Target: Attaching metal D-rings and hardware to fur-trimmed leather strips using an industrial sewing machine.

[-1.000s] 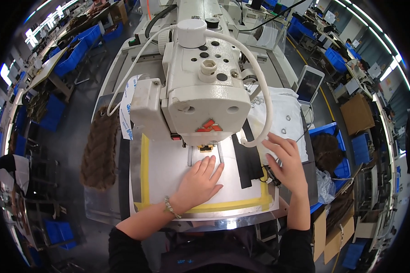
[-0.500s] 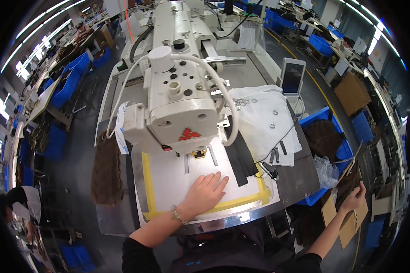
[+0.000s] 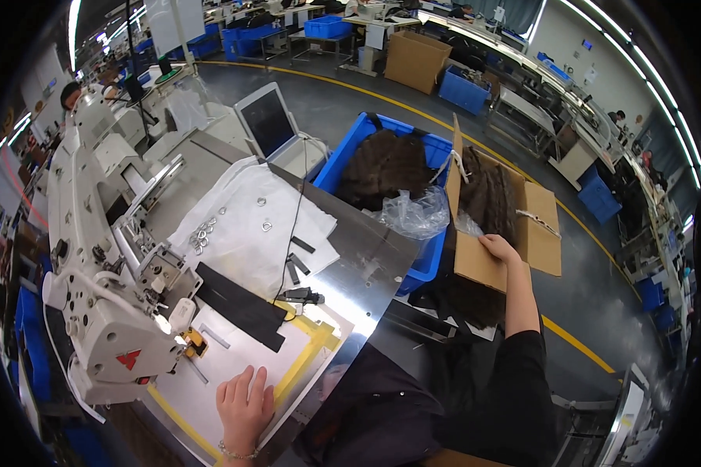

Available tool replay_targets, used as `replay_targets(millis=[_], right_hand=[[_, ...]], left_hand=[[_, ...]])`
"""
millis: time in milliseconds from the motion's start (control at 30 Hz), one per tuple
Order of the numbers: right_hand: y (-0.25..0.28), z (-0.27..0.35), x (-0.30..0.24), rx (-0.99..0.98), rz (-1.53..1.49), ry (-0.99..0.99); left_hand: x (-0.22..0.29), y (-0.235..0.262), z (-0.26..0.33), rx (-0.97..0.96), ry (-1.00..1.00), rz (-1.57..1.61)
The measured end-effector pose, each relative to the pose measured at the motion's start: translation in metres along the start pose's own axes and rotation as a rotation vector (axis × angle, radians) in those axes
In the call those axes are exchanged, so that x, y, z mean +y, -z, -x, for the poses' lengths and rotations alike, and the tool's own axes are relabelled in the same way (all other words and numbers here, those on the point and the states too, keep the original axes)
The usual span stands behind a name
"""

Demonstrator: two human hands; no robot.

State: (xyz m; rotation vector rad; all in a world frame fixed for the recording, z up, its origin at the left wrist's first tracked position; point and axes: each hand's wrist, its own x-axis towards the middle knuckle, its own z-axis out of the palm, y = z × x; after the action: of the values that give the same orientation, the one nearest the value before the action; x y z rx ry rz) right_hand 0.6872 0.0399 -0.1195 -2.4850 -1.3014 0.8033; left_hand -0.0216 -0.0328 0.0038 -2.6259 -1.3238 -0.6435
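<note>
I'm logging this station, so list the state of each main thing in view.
Cardboard box: open, brown fur inside
Left hand: open, on the white sheet
Right hand: at the box's near flap, grip unclear
Blue bin: open, holding dark fur
Clear plastic bag: crumpled
Screen: dark, tilted up
White cloth: spread out, metal rings on it
Wide black strip: lying flat

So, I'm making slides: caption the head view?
Left hand over the white sheet by a sewing machine, right hand at an open cardboard box.
</note>
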Motion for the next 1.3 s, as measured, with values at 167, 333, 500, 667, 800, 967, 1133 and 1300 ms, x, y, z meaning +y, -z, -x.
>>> replay_targets(millis=[167,333,500,667,800,967,1133,1300], right_hand=[[0.002,-0.003,-0.016,0.483,0.020,-0.082],[0.002,-0.016,-0.011,0.767,0.060,-0.420],[0.019,-0.051,0.074,0.452,-0.076,-0.471],[0.002,-0.055,0.065,0.466,-0.011,-0.431],[0.019,-0.029,0.046,0.666,0.099,-0.401],[0.084,0.014,-0.006,0.913,0.190,-0.213],[0.129,0.050,-0.017,0.775,0.244,-0.071],[0.124,0.069,-0.010,0.806,0.167,-0.042]], left_hand=[[0.004,0.004,-0.003,-0.038,0.054,-0.016],[0.004,0.011,-0.006,-0.031,0.070,-0.085],[-0.001,0.001,-0.016,-0.003,0.062,-0.076],[0.010,0.004,-0.036,-0.023,0.010,-0.080],[0.016,0.002,-0.049,-0.013,-0.048,-0.074],[0.019,0.002,-0.057,0.008,-0.101,-0.057],[0.031,-0.004,-0.070,0.068,-0.159,-0.003],[0.037,-0.001,-0.069,0.112,-0.200,0.027]])
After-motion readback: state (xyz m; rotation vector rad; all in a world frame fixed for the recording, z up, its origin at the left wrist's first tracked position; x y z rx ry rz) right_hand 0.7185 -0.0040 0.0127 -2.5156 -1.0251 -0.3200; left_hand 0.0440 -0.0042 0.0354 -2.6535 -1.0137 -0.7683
